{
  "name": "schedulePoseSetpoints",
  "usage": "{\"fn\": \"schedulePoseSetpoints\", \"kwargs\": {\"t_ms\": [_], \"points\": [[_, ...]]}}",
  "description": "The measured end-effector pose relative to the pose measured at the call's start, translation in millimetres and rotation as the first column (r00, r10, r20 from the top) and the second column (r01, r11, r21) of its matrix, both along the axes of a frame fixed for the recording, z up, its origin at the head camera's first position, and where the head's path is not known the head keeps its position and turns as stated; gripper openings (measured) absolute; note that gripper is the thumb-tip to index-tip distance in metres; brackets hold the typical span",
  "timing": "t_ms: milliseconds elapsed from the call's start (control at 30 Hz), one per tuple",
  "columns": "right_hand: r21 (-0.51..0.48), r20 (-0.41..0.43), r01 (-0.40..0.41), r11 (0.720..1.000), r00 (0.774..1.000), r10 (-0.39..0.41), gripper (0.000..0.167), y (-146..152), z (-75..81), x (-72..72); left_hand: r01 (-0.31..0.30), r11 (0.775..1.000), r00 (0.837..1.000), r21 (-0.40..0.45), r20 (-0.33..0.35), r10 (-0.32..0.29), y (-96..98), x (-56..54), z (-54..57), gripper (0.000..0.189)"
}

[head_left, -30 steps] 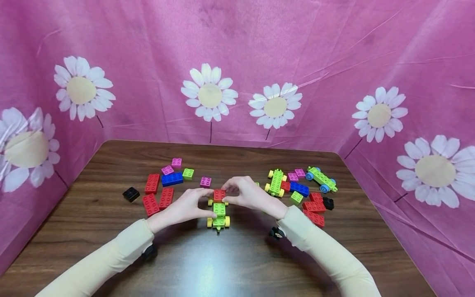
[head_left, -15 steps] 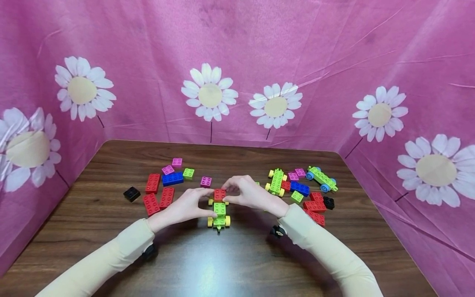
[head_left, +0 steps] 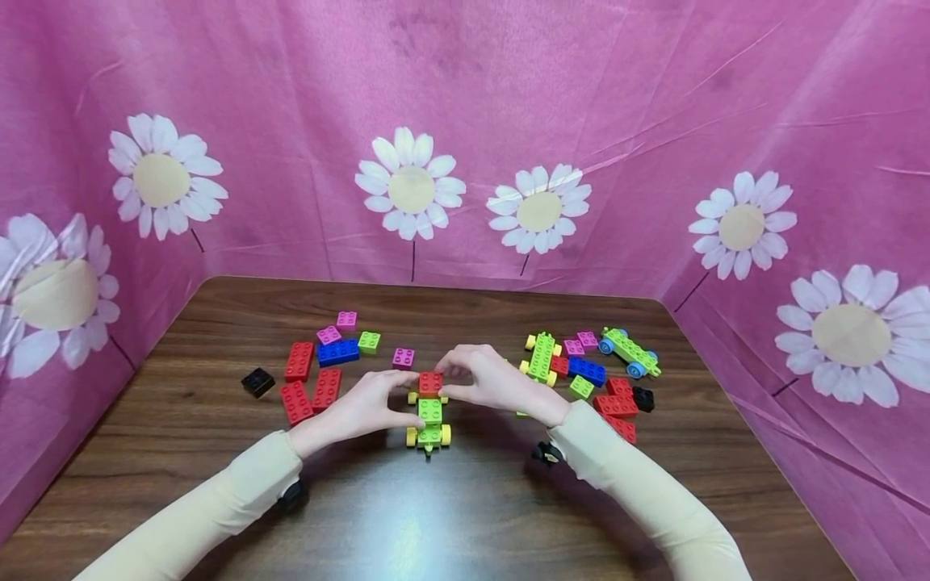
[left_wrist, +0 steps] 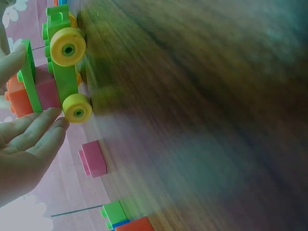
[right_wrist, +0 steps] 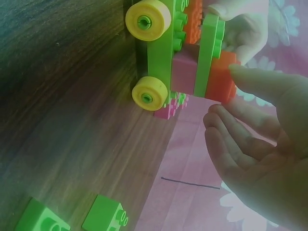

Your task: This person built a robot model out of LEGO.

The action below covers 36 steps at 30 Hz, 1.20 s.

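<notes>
Two hands work on one toy car, which stands on its yellow wheels on the table. It carries a pink block, a green plate above that, and a red block on top. From the red block, the right hand sits at three o'clock, its thumb and forefinger closed on that block, the other fingers loosely bent. At about eight o'clock, the left hand spans the green plate between thumb and fingers, gap fairly wide; exactly where its fingertips touch is hard to tell.

A loose pink brick lies between ten and eleven o'clock, red bricks around nine, and a blue-wheeled car near three, well apart.
</notes>
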State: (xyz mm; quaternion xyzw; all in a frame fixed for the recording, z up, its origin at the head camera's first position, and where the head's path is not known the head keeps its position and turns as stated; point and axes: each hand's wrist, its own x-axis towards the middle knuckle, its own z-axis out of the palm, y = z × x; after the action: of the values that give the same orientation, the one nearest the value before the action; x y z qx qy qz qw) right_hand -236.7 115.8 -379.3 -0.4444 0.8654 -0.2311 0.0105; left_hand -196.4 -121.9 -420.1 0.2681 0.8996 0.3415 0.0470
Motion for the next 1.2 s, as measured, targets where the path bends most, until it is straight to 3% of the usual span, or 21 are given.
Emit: {"fn": "schedulePoseSetpoints", "kwargs": {"t_ms": [367,700,833,933,1200], "points": [[-0.061,0.021,0.021,0.998,1.000,-0.020,0.027,11.1,2.7,-1.7,-0.006,1.000,1.000,0.001,-0.004,0.006,0.1,0.7,0.1,0.075],[-0.108,-0.008,0.124,0.986,0.992,-0.126,0.027,41.5,12.0,-12.4,-0.011,1.000,1.000,-0.008,-0.007,0.011,1.1,2.0,1.5,0.075],[-0.123,-0.058,0.148,0.981,0.986,-0.156,0.027,58.9,17.5,-18.0,-0.009,1.000,1.000,-0.008,-0.018,0.009,1.3,2.7,1.4,0.075],[-0.109,-0.076,0.189,0.976,0.977,-0.198,0.028,73.3,20.1,-23.5,-0.010,1.000,1.000,-0.004,-0.015,0.010,1.0,2.9,0.9,0.075],[0.011,-0.023,0.300,0.954,0.954,-0.299,0.034,112.5,14.9,-40.5,-0.007,1.000,1.000,0.001,-0.003,0.007,1.5,2.8,1.3,0.076]]}}
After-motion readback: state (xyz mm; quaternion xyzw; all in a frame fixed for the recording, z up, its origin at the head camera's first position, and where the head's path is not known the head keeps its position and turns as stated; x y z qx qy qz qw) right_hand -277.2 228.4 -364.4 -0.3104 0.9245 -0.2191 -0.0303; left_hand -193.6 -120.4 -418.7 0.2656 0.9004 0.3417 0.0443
